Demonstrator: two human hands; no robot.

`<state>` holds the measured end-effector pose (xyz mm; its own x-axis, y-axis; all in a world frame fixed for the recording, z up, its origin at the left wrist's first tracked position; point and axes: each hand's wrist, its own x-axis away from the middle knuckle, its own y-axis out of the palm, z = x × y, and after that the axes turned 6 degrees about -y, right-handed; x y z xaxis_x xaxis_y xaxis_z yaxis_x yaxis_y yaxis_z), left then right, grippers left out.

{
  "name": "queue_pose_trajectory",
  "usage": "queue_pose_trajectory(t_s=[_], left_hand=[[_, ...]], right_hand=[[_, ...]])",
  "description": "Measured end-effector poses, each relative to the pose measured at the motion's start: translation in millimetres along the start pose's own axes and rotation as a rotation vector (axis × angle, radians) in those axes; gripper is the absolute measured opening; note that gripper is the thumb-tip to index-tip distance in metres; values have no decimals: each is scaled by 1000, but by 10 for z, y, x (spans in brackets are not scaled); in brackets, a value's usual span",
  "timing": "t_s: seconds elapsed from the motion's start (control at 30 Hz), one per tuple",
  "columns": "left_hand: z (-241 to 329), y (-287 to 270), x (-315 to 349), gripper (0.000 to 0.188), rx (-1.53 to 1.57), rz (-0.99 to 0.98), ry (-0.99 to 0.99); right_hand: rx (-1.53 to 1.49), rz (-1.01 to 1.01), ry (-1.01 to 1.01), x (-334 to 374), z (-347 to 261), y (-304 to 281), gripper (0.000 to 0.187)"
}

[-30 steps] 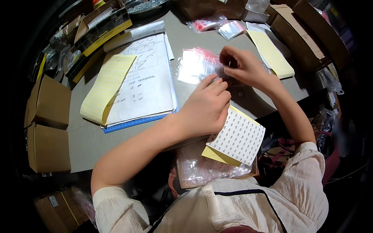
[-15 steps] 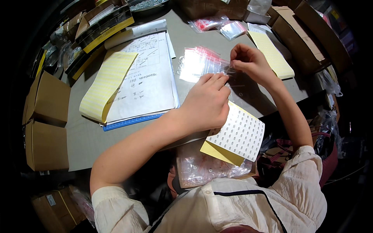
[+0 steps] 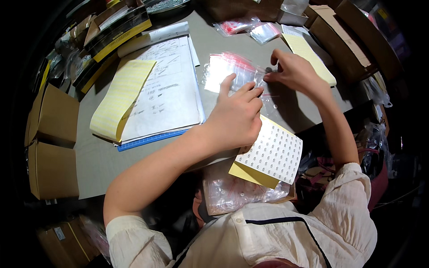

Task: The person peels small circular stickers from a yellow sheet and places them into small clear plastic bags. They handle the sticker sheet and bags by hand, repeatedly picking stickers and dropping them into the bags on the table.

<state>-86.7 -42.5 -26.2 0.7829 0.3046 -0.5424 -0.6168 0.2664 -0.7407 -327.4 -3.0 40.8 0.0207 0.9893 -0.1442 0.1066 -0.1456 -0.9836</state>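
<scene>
My left hand (image 3: 239, 111) lies palm down over the near side of the small clear zip bags (image 3: 228, 69), one finger raised and the others bent down at a bag. Under its thumb side it keeps hold of a white sheet of small printed stickers (image 3: 272, 154), whose yellow backing folds beneath and hangs past the table edge. My right hand (image 3: 295, 73) has thumb and forefinger curled at the right end of a clear bag, apparently pinching it. A small dark patch shows at those fingertips, too small to make out. Another clear bag (image 3: 270, 105) lies beside the sheet.
Handwritten papers on a blue-edged board (image 3: 170, 98) lie at left, with a yellow sheet (image 3: 127, 98) on top. Another yellow sheet (image 3: 310, 58) is at right. More zip bags (image 3: 266, 32) lie at the back. Cardboard boxes (image 3: 56, 111) flank the table; a bag-filled box (image 3: 241, 192) sits below it.
The left fingers have spread, one lifting off the bags. My right hand's fingers have shifted slightly and opened a little at the bag's end. The sticker sheet stays under the left hand.
</scene>
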Motion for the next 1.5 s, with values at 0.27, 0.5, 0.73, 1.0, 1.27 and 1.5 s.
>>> queue_pose_trajectory(t_s=[0.27,0.5,0.73,1.0,1.27,1.5], left_hand=[[41,-106,-81,8,117,-16,62],[87,-131,-89,7,182,-83,197],[98,-156,-99,7,165,-125,240],[94,-145,-64,8,162,-76,210],[84,-140,-48,9,123,-39,188],[70,-104,-47,12,170,-46,188]], right_hand=[[-564,210,145,584,819,-179,41],[-252,328,132,1466,516,104,28],[-499,387,-50,1423,183,173,34],[-177,418,141,1237,787,289,28],[116,475,78,1042,1269,338,40],[-253,251,275,940,1549,298,51]])
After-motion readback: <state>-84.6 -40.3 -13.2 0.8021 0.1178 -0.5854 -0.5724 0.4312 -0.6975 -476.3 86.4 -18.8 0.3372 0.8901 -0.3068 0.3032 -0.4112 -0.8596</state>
